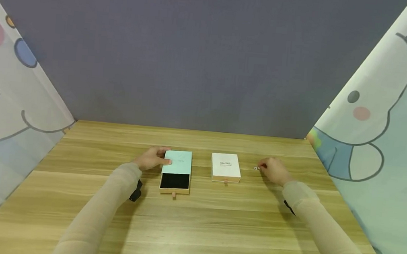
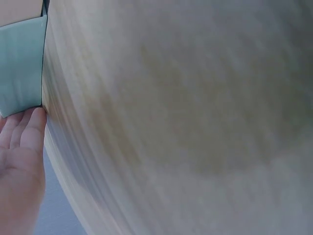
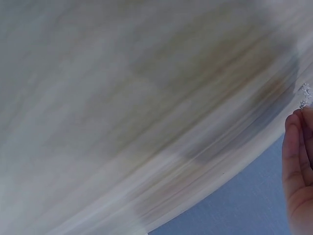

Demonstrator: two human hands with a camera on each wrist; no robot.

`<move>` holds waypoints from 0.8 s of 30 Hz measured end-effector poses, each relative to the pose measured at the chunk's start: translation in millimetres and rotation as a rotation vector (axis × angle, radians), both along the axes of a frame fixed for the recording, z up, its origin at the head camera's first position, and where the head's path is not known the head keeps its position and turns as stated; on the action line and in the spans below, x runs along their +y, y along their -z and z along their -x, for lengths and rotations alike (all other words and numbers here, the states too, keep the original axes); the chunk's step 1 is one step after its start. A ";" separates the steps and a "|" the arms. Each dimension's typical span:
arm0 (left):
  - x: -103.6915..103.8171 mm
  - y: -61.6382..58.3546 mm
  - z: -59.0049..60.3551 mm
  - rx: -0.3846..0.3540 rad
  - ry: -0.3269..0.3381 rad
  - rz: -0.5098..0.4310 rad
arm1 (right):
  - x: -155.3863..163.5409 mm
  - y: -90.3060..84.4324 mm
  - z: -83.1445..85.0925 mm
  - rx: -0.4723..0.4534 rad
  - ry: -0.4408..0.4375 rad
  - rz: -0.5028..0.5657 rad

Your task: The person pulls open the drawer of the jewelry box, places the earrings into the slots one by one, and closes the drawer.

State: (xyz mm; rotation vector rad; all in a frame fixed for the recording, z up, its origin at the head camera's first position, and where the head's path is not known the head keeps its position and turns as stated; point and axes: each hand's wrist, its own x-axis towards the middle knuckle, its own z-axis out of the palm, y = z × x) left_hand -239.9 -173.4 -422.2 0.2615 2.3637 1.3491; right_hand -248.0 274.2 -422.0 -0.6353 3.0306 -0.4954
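Observation:
In the head view my left hand (image 1: 151,158) grips the left side of a mint-green drawer box (image 1: 178,162), its thumb resting near the edge of the lid. The box's drawer (image 1: 175,182) is pulled partway out toward me and shows a black lining. The left wrist view shows fingers (image 2: 32,129) against the mint sleeve (image 2: 22,66). Over on the right, my right hand (image 1: 275,171) pinches a small, sparkly silver piece of jewelry (image 3: 303,104) between thumb and fingertips. Its exact kind is too small to tell.
A white drawer box (image 1: 225,165) with dark lettering and a small pull tab lies between my hands, its drawer pushed in. The wooden table (image 1: 194,227) ends at a grey panel (image 1: 198,62) at the back. Cartoon-printed cloths (image 1: 364,117) flank both sides.

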 end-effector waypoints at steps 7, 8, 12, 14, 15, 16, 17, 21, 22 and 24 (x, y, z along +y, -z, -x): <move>-0.5 1.7 0.0 -0.009 -0.005 0.008 | -1.4 -5.0 -0.6 -0.031 0.067 0.049; -0.8 2.1 0.3 -0.008 -0.002 0.010 | -1.9 -5.9 -0.8 -0.027 0.080 0.056; -1.4 3.7 1.2 -0.005 -0.005 0.009 | -3.5 -9.4 -0.8 0.018 0.113 0.089; -1.6 4.9 1.6 0.006 0.004 0.008 | -4.6 -11.5 -1.6 0.054 0.113 0.107; -1.5 5.3 1.7 0.007 0.002 0.006 | -5.2 -12.5 -2.3 0.063 0.111 0.115; -1.4 5.5 1.7 0.006 0.001 0.002 | -6.1 -13.7 -3.4 0.073 0.108 0.125; -1.4 5.6 1.8 0.005 0.000 0.002 | -7.1 -15.0 -4.4 0.083 0.106 0.133; -1.5 4.9 2.5 0.002 0.011 0.004 | -11.1 -19.7 -7.7 0.094 0.109 0.163; -1.5 5.0 2.2 -0.001 0.012 0.005 | -12.3 -20.2 -8.1 0.097 0.111 0.170; -2.0 5.7 2.0 0.000 0.016 0.007 | -14.7 -21.4 -8.6 0.094 0.115 0.185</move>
